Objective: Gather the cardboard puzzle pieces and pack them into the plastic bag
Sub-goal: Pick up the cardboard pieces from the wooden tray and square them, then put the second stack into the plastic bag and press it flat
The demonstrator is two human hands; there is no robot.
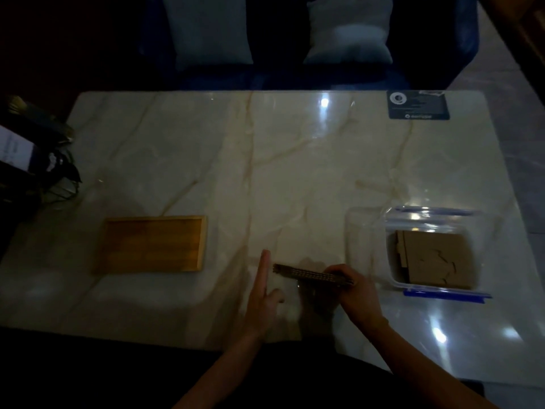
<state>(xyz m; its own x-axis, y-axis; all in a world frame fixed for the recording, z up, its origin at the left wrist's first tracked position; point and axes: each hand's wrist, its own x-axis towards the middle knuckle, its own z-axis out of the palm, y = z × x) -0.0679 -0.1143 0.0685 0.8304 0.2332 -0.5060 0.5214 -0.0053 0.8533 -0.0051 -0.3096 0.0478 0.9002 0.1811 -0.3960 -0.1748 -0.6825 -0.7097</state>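
Sweeping the marble table from nine o'clock across: a shallow wooden tray lies at about eight o'clock, with nothing visible in it in this dim light. Just right of centre at six o'clock, the left hand stands edge-on with fingers straight and holding nothing, fingertips near the left end of a stack of cardboard pieces. The right hand grips that stack at its right end, fingers curled over it; the stack is seen edge-on and appears raised on one side. At four o'clock, the plastic bag lies flat with more cardboard pieces already inside, its blue zip strip toward the person. A dark card sits at one o'clock. Judgement: the stack is being squared before bagging. Tap the left edge flush, keep the right grip firm, then have the free hand hold the bag mouth wide so corners do not snag.
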